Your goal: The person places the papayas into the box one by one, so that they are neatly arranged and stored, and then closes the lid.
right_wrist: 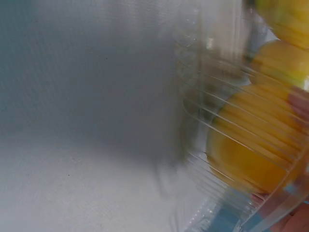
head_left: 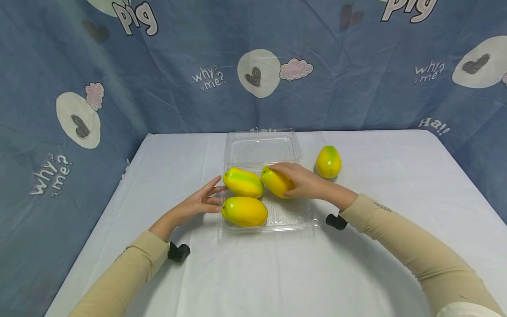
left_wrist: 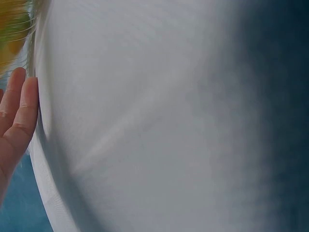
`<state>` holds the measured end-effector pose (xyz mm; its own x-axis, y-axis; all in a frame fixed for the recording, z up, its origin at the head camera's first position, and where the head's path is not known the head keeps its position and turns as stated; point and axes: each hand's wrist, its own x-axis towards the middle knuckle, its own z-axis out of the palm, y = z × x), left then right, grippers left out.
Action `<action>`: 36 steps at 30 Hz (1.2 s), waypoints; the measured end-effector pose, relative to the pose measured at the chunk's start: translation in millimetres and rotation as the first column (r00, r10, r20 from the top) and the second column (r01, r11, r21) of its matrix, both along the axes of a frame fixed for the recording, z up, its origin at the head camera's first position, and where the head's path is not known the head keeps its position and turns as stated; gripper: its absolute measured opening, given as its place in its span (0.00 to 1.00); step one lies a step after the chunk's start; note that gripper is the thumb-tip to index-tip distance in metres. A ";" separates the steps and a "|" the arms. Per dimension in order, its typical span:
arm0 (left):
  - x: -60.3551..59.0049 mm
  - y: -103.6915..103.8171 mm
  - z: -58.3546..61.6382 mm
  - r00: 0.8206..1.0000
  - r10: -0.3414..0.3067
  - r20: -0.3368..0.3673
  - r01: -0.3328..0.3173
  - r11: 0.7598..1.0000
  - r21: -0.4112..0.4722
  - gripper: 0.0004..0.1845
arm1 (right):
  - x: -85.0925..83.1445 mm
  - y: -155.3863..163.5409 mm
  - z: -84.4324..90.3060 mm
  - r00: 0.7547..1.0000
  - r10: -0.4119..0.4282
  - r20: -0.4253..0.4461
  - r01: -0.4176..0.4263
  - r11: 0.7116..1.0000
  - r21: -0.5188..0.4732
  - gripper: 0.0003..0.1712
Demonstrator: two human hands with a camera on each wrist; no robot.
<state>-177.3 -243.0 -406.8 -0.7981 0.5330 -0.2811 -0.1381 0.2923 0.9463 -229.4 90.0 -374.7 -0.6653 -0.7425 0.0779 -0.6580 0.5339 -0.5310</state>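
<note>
A clear plastic clamshell box (head_left: pixel 291 215) lies on the table with its lid folded back. In its left half sit two yellow-green papayas, a rear papaya (head_left: pixel 242 183) and a front papaya (head_left: pixel 244 212). My right hand (head_left: pixel 303 181) grips a third papaya (head_left: pixel 276 182) from its right side, over the box beside the rear one. At the box's left edge is my left hand (head_left: pixel 200 201), fingers spread, with fingertips close to the two papayas; whether they touch is unclear. In the right wrist view, a papaya (right_wrist: pixel 251 140) shows through the box's clear ribbed wall.
Another papaya (head_left: pixel 328 162) stands on the white tablecloth (head_left: pixel 253 273), right of the box lid (head_left: pixel 262 147). A blue printed curtain (head_left: pixel 178 88) hangs behind and to the left of the table. Black wrist cameras hang below both sleeves.
</note>
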 end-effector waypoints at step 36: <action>0.7 2.0 1.8 1.000 0.011 0.012 -0.011 1.000 -0.007 0.52 | -12.5 33.7 24.7 0.989 -0.145 0.012 0.145 0.989 -0.019 0.44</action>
